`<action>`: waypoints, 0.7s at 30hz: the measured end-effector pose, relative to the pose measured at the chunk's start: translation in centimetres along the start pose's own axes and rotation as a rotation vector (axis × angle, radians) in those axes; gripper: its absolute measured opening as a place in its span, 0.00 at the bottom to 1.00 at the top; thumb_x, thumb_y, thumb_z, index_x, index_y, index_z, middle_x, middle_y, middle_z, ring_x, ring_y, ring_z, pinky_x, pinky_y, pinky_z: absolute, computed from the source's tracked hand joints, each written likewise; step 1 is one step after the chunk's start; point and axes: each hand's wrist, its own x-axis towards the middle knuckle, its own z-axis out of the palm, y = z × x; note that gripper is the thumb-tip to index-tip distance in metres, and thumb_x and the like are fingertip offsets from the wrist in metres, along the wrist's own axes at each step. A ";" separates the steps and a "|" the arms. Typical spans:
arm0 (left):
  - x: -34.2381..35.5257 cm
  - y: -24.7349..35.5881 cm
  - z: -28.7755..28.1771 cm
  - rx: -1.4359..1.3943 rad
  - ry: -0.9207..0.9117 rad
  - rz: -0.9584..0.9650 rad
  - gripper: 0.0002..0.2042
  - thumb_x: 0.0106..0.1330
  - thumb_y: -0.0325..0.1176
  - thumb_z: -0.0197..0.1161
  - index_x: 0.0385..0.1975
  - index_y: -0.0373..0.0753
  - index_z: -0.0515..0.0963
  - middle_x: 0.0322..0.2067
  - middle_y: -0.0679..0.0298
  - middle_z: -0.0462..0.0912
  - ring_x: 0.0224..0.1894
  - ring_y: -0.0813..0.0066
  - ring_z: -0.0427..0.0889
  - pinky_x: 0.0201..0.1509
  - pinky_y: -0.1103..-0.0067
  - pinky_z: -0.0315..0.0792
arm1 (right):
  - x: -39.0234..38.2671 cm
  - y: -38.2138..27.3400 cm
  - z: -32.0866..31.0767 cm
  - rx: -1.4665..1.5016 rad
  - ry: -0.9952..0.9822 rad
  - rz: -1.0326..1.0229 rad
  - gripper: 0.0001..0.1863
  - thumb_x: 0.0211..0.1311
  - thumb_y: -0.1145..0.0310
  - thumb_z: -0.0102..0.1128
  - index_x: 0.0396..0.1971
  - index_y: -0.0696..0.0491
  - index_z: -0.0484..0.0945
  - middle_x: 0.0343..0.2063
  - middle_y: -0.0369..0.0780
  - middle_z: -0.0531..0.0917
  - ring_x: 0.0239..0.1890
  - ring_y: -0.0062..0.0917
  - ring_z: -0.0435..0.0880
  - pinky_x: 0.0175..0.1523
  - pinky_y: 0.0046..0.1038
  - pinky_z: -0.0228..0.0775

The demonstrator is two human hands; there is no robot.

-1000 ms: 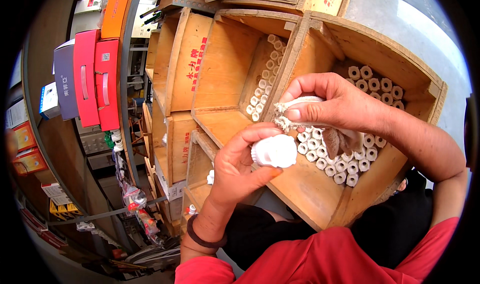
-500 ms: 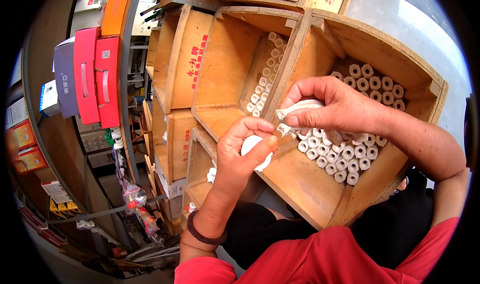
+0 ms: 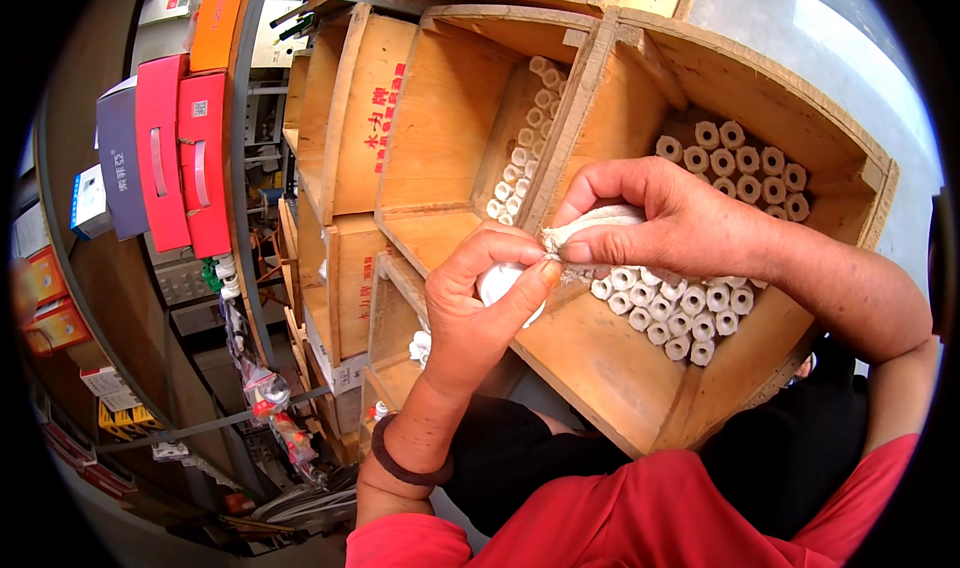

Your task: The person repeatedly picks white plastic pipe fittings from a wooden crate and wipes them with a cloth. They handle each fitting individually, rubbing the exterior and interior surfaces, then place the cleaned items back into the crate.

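My left hand (image 3: 462, 313) is closed around a smooth white rounded piece (image 3: 497, 282) whose exact kind I cannot make out. In my right hand (image 3: 680, 218), a white cloth piece (image 3: 603, 218) with a frayed end is pinched between thumb and fingers. The fingertips of both hands meet at that frayed end, and the contact point is partly hidden. Below the hands is a wooden box (image 3: 590, 376) holding several white hollow tubes (image 3: 682, 324) with hexagonal ends, stacked in two groups; my right hand and forearm cover part of them.
Left of it, another wooden box (image 3: 440, 108) holds more white tubes (image 3: 520, 158) along its far side. Further left, a shelf carries a red carton (image 3: 165, 158), a dark blue carton (image 3: 122, 163) and an orange box (image 3: 220, 18). A bundle of pale strips (image 3: 310, 508) lies low down.
My two hands have come together, and the left fingertips now touch the frayed end of the cloth piece. The view has shifted slightly.
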 end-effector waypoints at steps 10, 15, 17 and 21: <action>-0.3 0.4 -0.2 -0.673 -0.148 -0.409 0.03 0.63 0.26 0.63 0.30 0.36 0.76 0.35 0.62 0.79 0.33 0.80 0.77 0.38 0.84 0.71 | -0.1 -0.5 -0.1 0.140 -0.079 0.038 0.14 0.62 0.63 0.65 0.42 0.54 0.78 0.26 0.30 0.79 0.23 0.08 0.75 0.23 0.12 0.69; -0.2 0.3 0.0 -0.626 -0.147 -0.499 0.09 0.64 0.29 0.64 0.39 0.35 0.73 0.37 0.63 0.78 0.35 0.79 0.78 0.40 0.84 0.71 | -0.4 -1.6 -0.2 0.175 -0.051 0.080 0.14 0.63 0.63 0.64 0.41 0.59 0.77 0.33 0.34 0.82 0.38 0.13 0.78 0.42 0.17 0.71; -0.3 0.2 0.2 -0.475 -0.090 -0.356 0.12 0.63 0.27 0.66 0.43 0.35 0.72 0.38 0.63 0.78 0.37 0.80 0.78 0.41 0.84 0.71 | -0.5 -1.8 -0.2 0.178 -0.032 0.108 0.15 0.63 0.63 0.64 0.41 0.59 0.77 0.32 0.34 0.81 0.37 0.13 0.78 0.42 0.17 0.71; -0.5 0.6 0.8 -0.190 0.026 -0.096 0.24 0.54 0.23 0.73 0.48 0.36 0.68 0.39 0.64 0.76 0.40 0.80 0.75 0.43 0.82 0.71 | -0.5 -2.1 0.0 0.169 0.004 0.126 0.15 0.63 0.63 0.64 0.41 0.59 0.77 0.32 0.34 0.81 0.35 0.13 0.78 0.41 0.17 0.71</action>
